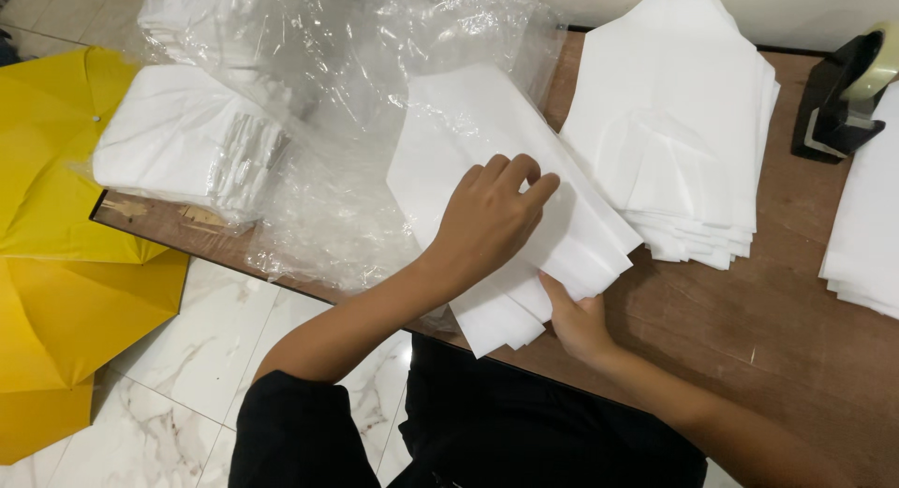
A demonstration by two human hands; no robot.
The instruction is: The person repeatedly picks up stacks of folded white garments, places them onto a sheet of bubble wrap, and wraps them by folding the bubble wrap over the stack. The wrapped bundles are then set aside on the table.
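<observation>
A stack of white folded paper sheets (571,240) lies on the brown wooden table (777,310), partly under clear plastic wrap. My left hand (487,216) rests flat on top of this stack, fingers bent and pressing down. My right hand (576,319) grips the stack's near lower edge from below, thumb on top of the sheets. Both hands touch the same stack.
A larger pile of white sheets (679,132) lies behind on the right. Another white pile (866,226) sits at the right edge. A black tape dispenser (838,95) stands at the back right. Crumpled clear plastic (328,123) covers bundles at left. A yellow umbrella (66,254) lies on the tile floor.
</observation>
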